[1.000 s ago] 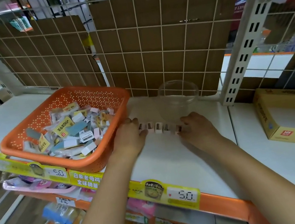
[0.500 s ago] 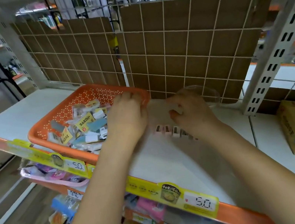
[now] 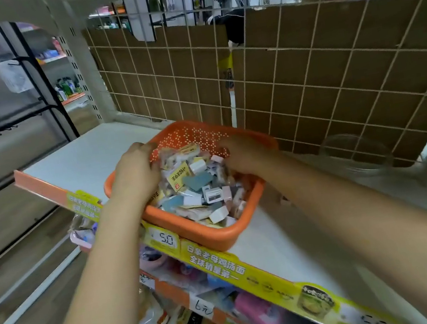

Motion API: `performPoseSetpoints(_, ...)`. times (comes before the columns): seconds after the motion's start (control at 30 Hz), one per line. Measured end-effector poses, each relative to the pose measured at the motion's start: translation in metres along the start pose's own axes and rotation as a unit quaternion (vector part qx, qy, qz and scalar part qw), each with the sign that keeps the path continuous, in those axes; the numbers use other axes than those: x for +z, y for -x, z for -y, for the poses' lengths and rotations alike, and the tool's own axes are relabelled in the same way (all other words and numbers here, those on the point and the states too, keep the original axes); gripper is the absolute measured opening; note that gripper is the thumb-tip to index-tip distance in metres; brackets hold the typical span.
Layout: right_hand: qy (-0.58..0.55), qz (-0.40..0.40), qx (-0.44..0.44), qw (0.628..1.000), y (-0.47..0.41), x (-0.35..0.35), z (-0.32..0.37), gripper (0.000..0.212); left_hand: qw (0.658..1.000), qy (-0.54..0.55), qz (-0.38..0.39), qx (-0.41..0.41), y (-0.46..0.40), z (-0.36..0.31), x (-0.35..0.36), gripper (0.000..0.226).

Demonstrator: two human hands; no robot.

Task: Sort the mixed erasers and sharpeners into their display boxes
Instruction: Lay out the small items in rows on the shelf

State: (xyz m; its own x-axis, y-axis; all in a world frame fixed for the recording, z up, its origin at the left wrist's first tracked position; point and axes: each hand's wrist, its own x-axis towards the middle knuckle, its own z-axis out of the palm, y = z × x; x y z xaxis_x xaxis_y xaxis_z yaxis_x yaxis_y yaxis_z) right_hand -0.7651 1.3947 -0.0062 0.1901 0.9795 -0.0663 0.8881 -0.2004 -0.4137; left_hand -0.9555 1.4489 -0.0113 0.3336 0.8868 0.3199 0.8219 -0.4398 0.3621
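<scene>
I have both hands in the orange basket (image 3: pixel 205 236) at the shelf's (image 3: pixel 87 154) front edge, left hand (image 3: pixel 135 172) and right hand (image 3: pixel 245 153) grips unclear, rummaging the mixed erasers and sharpeners (image 3: pixel 197 190); next I must pinch 1 piece

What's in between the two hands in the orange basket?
In the head view, a heap of mixed erasers and sharpeners fills the orange basket between the left hand and right hand.

Head camera looks forward and down, close over the shelf (image 3: pixel 97 150).
</scene>
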Motion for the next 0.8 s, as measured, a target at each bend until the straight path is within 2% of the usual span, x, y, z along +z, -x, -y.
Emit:
performPoseSetpoints(0.1,-0.035,0.043,0.018,0.998,-0.015,0.007,0.001,0.032,0.998,-0.014,0.068,0.007,-0.015,0.014,0.0,0.055)
performPoseSetpoints(0.2,-0.042,0.072,0.017,0.996,-0.023,0.01,0.001,0.035,0.988,-0.06,0.14,0.033,-0.027,0.021,0.002,0.06)
performPoseSetpoints(0.33,-0.063,0.077,0.01,0.995,-0.025,0.01,-0.004,0.03,0.968,-0.137,0.192,0.082,-0.034,0.026,0.001,0.056)
performPoseSetpoints(0.5,-0.015,0.037,-0.002,0.999,-0.031,0.013,-0.008,0.029,0.943,-0.195,0.25,0.102,-0.032,0.032,-0.003,0.036)
performPoseSetpoints(0.63,-0.001,0.001,-0.005,1.0,-0.033,0.014,-0.009,0.023,0.926,-0.239,0.211,0.205,-0.036,0.042,-0.003,0.044)
performPoseSetpoints(0.7,-0.026,-0.016,-0.004,1.0,-0.031,0.014,-0.009,0.02,0.924,-0.232,0.204,0.224,-0.038,0.045,-0.002,0.042)
performPoseSetpoints(0.8,-0.063,-0.038,-0.004,0.997,-0.031,0.013,-0.009,0.013,0.945,-0.173,0.174,0.216,-0.037,0.046,-0.004,0.032)
